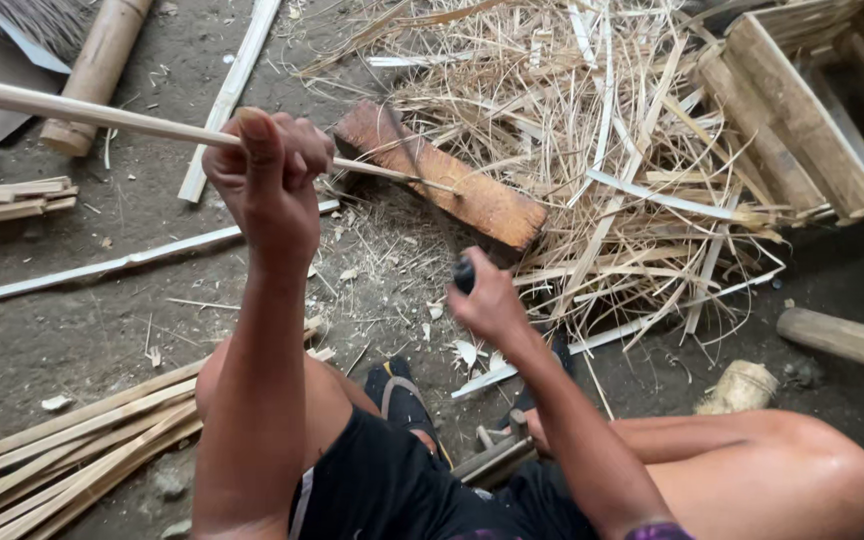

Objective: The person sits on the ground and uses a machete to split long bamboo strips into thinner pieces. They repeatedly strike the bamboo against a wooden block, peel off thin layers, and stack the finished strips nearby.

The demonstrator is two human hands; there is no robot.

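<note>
My left hand [270, 168] is closed around a long pale bamboo strip [82, 112] that runs from the far left edge to the wooden block [442, 178], where its thin tip rests. My right hand [487, 298] grips a dark handle [463, 273], probably a knife; its blade is hidden or blurred. The reddish-brown block lies on the dirt floor in front of my knees, at the edge of a heap of shavings.
A big pile of bamboo shavings [592, 130] spreads at the upper right beside a wooden frame [802, 120]. Split bamboo slats [62, 450] lie at lower left, a thick bamboo pole [102, 60] at upper left, a round log [842, 340] at right.
</note>
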